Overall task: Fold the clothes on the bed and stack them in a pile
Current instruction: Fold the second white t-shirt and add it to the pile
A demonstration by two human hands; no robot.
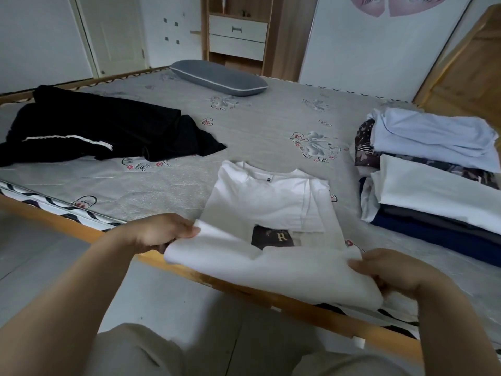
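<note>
A white shirt (265, 202) lies on the bed (162, 180) near its front edge, sides folded in, with a dark label showing on it. My left hand (160, 232) pinches the left corner of its lifted bottom hem. My right hand (390, 270) grips the right corner. The hem hangs raised over the bed's wooden edge. A pile of folded clothes (433, 185) in white, pale blue, patterned and dark blue stands on the bed at the right. Black clothes (89, 128) with a white striped band lie unfolded at the far left.
A grey pillow (219, 77) lies at the far side of the bed. A wooden cabinet with white drawers (237, 36) stands behind it. The wooden headboard (466, 69) rises at the right. Grey floor tiles (54, 256) lie below the bed frame.
</note>
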